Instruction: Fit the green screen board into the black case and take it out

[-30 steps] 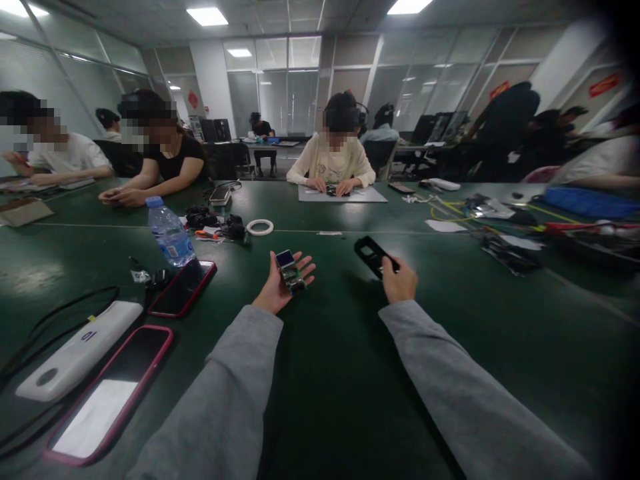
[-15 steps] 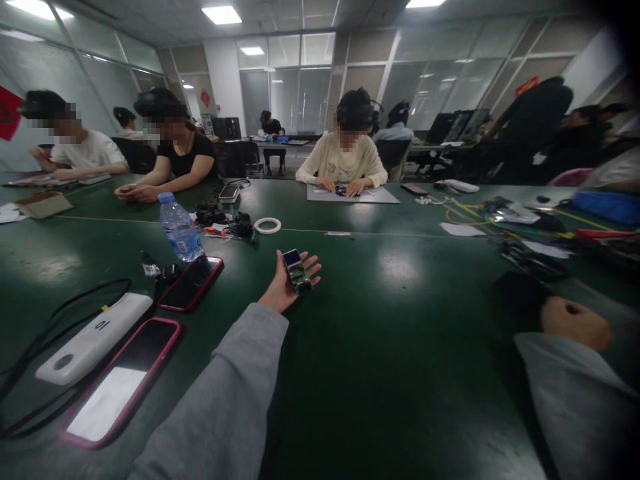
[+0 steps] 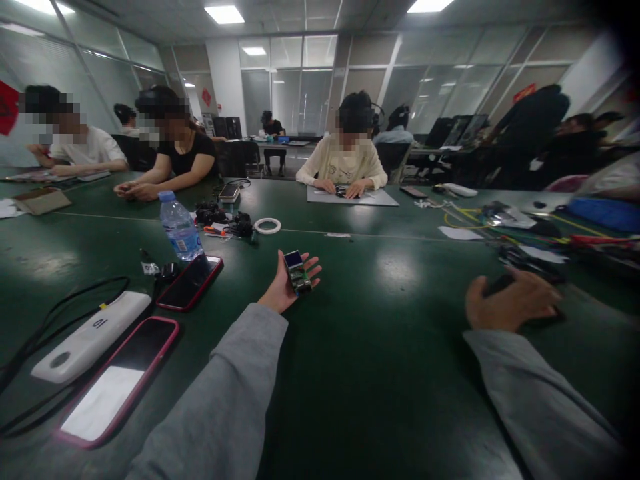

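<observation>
My left hand (image 3: 280,290) lies palm up over the table with its fingers spread. A small green circuit board (image 3: 301,283) with a little dark screen (image 3: 293,259) rests across the palm and finger bases. On the right, my right hand (image 3: 513,300) is curled over a dark object (image 3: 549,316), with the thumb at the left and the fingers toward the right. Motion blur and the hand itself hide most of that object, so I cannot tell its kind. Grey sleeves cover both forearms.
Left of my arm are a pink-rimmed phone (image 3: 120,380), a white device (image 3: 95,337) with a black cable, a red-edged phone (image 3: 190,283) and a water bottle (image 3: 180,227). A tape ring (image 3: 267,226) lies further back. Loose wires (image 3: 505,230) spread at right. People sit opposite.
My right hand has moved left and turned over, coming onto the dark object that was beside it. My left hand and the circuit board have stayed nearly still.
</observation>
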